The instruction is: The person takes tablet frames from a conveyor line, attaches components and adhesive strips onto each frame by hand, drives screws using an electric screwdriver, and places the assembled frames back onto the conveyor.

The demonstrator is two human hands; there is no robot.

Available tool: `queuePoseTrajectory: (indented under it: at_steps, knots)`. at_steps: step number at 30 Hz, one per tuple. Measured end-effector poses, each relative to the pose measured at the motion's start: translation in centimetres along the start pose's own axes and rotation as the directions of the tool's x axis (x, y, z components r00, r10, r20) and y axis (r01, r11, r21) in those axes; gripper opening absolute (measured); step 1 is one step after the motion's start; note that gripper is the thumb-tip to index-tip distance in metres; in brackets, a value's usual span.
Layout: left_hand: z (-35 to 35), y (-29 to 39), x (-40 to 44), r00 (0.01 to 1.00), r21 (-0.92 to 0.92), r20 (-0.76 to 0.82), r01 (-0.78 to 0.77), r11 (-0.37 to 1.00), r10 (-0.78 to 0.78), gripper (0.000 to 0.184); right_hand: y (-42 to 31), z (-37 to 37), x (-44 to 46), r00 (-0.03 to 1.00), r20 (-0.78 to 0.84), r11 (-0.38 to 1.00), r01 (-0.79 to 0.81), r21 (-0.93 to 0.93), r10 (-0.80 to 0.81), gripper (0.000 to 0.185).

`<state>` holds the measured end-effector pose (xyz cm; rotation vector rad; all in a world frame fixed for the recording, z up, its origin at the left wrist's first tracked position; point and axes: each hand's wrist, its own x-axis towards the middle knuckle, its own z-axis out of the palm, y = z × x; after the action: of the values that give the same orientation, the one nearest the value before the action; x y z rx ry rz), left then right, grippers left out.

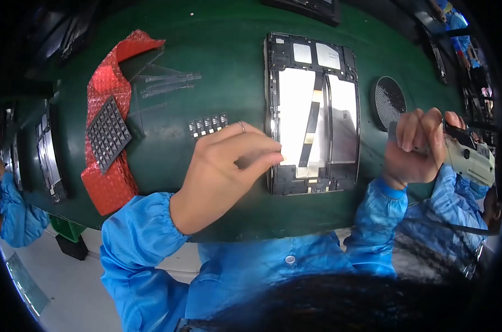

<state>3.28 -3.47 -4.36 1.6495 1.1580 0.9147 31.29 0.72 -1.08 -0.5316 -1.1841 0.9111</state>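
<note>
One opened device, lying just right of the left hand, is being reached at its left edge; thumb and index finger are being held nearly together, and whether anything is being pinched cannot be told. The right hand is being held curled beyond the device's right side, its grip being obscured by blur. Creasing is perhaps being risked: the slanted dark strip, just right of the left fingertips, could be snagged by a stray finger. A sideways nudge is also being invited, since the right edge is not being braced. The long axis is being aimed forward from the wearer, the paired silver plates being set at the far end.
</note>
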Motion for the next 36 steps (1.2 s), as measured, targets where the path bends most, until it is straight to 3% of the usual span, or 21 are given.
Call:
queuePoseTrajectory:
  at_steps: [6, 13, 14, 15, 18, 23, 27, 36]
  knots:
    - [-0.1, -0.3, 0.0, 0.993, -0.14, 0.067, 0.105, 0.985, -0.096, 0.014, 0.3, 3.6, -0.4, 1.0, 0.014, 0.997, -0.025, 0.068, 0.024, 0.037]
    - [0.0, -0.6, -0.1, 0.992, -0.127, 0.07, 0.109, 0.986, -0.101, 0.018, 0.9, 8.0, -1.3, 0.992, 0.075, 0.987, -0.108, 0.119, 0.1, 0.037]
    - [-0.1, -0.5, -0.1, 0.993, -0.123, 0.073, 0.096, 0.988, -0.088, 0.021, 0.8, 8.1, -1.5, 0.968, 0.196, 0.978, -0.181, 0.108, 0.158, 0.032]
    - [-0.3, -0.4, -0.1, 0.994, -0.119, 0.075, 0.084, 0.989, -0.075, 0.024, 0.7, 8.4, -1.6, 0.965, 0.195, 0.974, -0.199, 0.105, 0.176, 0.032]
    - [-0.4, -0.2, 0.3, 0.965, -0.191, 0.112, 0.255, 0.948, -0.237, 0.033, 1.5, 9.6, -2.0, 0.958, 0.199, 0.96, -0.236, 0.153, 0.204, 0.031]
    - [-0.6, -0.7, 0.8, 0.942, -0.226, 0.184, 0.319, 0.92, -0.281, 0.037, 2.1, 12.3, -3.1, 0.942, -0.06, 0.944, -0.33, 0.022, 0.331, 0.032]
    - [-0.7, -0.8, 0.7, 0.927, -0.265, 0.198, 0.364, 0.893, -0.319, 0.036, 3.4, 11.1, -3.8, 0.957, -0.065, 0.954, -0.287, -0.083, 0.282, 0.031]
    - [-0.4, -1.1, 0.3, 0.943, -0.274, 0.169, 0.323, 0.906, -0.285, 0.034, 3.8, 11.5, -4.1, 0.937, -0.013, 0.936, -0.349, -0.051, 0.349, 0.034]
